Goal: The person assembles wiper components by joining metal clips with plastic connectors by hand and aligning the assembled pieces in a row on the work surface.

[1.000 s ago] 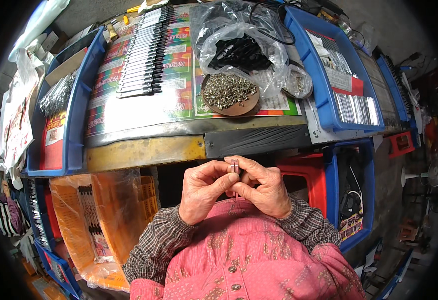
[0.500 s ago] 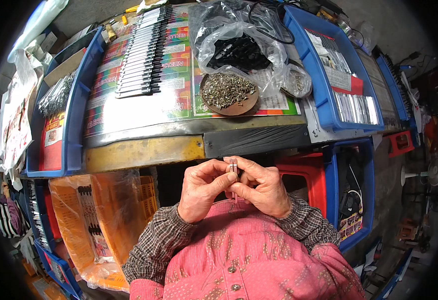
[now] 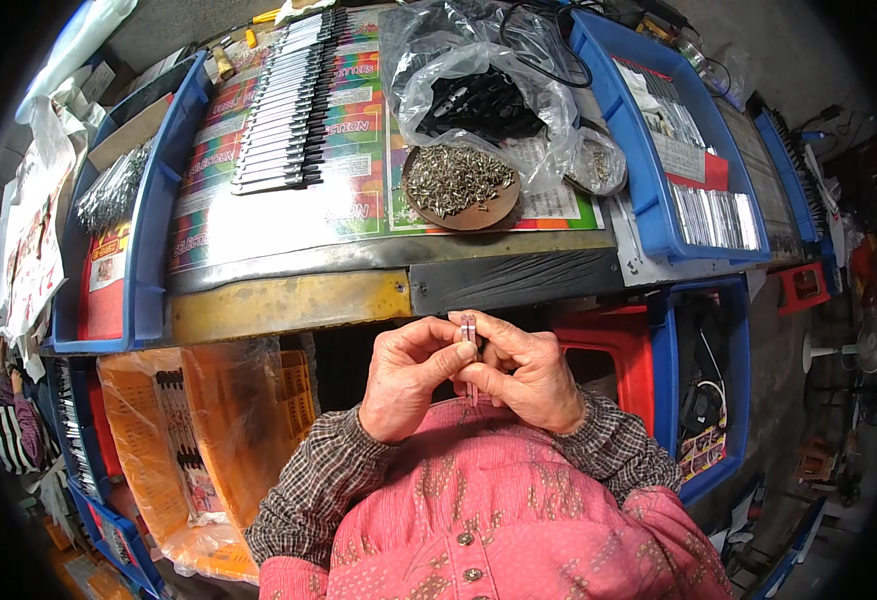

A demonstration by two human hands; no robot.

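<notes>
Where the fingers (image 3: 451, 360) converge, a slim shiny piece (image 3: 470, 329) lies between them.

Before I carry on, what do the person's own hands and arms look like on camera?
The left hand and right hand are bare, with no gloves, rings or watch visible. Dark-and-light checked sleeves cover the forearms, ending close around the wrists. Higher up, the arms show the pink, brown-patterned fabric of a buttoned top.
</notes>
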